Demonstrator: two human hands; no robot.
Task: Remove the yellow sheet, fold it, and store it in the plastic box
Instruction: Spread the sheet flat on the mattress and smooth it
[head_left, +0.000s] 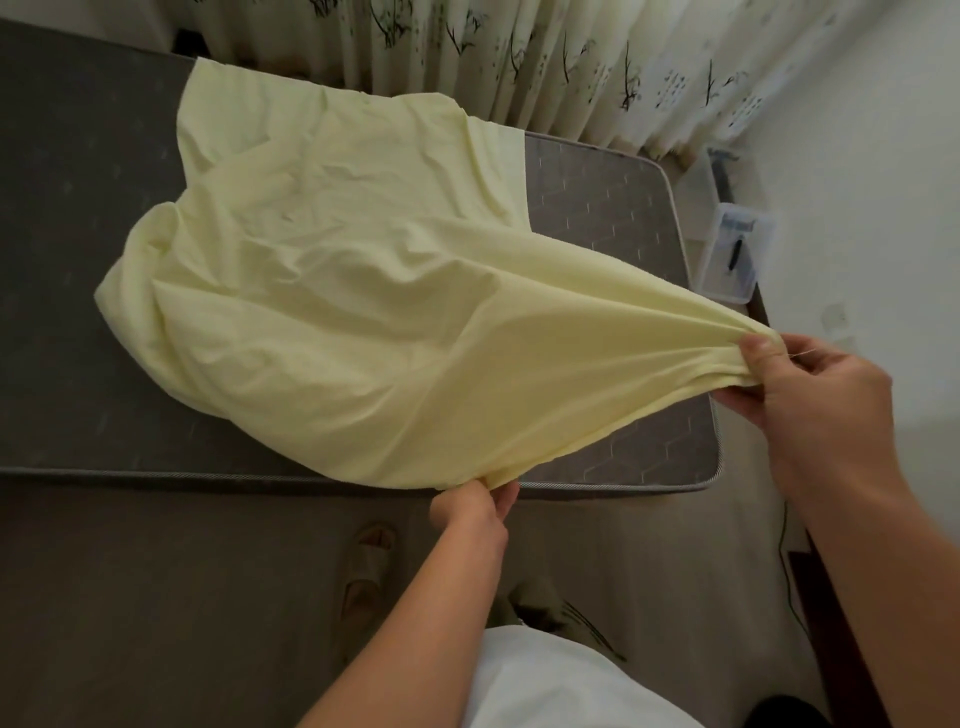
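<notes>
The pale yellow sheet (332, 270) lies crumpled across the grey mattress (78, 208), pulled off it and bunched toward me. My left hand (470, 506) pinches a gathered edge of the sheet at the mattress's near edge. My right hand (821, 384) grips another bunched corner, lifted and stretched taut beyond the mattress's right end. The clear plastic box (730, 249) stands on the floor past the right end of the mattress, by the wall.
Patterned curtains (571, 62) hang behind the mattress. A white wall is on the right. A sandalled foot (366, 566) stands on the beige floor in front of the mattress. A thin dark cable (787, 571) runs along the floor at the right.
</notes>
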